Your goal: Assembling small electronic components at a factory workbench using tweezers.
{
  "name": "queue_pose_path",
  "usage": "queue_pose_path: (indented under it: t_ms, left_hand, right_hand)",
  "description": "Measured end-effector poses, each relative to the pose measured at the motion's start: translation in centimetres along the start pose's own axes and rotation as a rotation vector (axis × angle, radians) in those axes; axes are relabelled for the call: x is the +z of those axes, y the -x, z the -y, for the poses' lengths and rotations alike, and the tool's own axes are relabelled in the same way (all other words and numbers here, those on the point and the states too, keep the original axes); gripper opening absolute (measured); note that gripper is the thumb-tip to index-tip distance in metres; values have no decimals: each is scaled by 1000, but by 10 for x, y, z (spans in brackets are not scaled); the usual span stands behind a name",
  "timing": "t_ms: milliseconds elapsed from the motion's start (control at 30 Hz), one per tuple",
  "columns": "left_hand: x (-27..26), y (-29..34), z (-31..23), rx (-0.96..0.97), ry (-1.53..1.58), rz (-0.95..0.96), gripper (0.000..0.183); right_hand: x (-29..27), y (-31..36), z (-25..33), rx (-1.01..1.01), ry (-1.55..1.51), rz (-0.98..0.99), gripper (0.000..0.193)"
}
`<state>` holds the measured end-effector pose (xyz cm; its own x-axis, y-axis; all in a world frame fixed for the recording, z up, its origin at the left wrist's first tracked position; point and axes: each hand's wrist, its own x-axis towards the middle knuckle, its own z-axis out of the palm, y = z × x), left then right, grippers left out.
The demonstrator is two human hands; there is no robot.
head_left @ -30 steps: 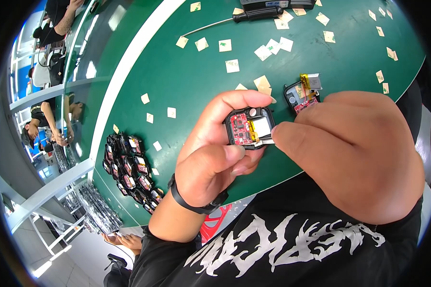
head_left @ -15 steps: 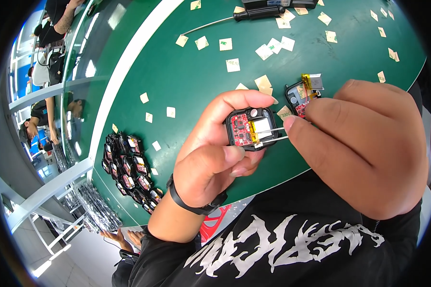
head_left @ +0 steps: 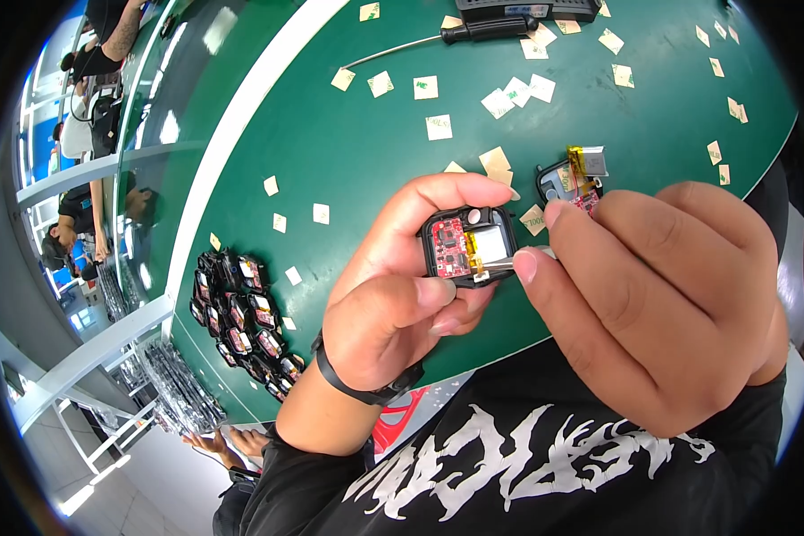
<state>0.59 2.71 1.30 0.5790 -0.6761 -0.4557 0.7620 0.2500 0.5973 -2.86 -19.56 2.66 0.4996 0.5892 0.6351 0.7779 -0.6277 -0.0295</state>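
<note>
My left hand (head_left: 380, 277) is closed around a small black housing (head_left: 426, 248), its open side turned up. Inside show a red circuit board (head_left: 449, 247), a silver battery (head_left: 491, 243) with yellow tape, and a round metal part (head_left: 474, 215). My right hand (head_left: 661, 304) pinches metal tweezers (head_left: 502, 264), whose tips are at the lower edge of the battery, by a small white connector. Just past my right fingers a second black housing (head_left: 543, 185) lies on the table, partly hidden, with a battery (head_left: 591, 162) standing out of it.
A pile of similar filled housings (head_left: 239, 313) is on the green table (head_left: 348, 143) at left. Small paper squares (head_left: 439, 127) are scattered about. A black-handled screwdriver (head_left: 473, 32) lies at the far side beside a black box (head_left: 567, 9). Other people are at work at far left.
My right hand has shifted and its fingers are spread differently; the tweezer prongs look closer together. My left hand still holds the housing in nearly the same place.
</note>
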Motion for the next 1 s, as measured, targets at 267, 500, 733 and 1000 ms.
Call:
queue_pose_path:
  t_ms: [267,500,733,1000]
  left_hand:
    - [0,0,-1,0,15,22,70]
    - [0,0,-1,-9,20,4,70]
    - [0,-1,-3,-30,48,14,69]
    - [-2,-1,-2,-11,19,8,69]
  right_hand:
    - [-3,-1,8,53,72,12,23]
    - [11,10,11,87,61,-81,22]
    - [3,4,8,85,103,-56,26]
    - [10,4,9,86,96,-83,30]
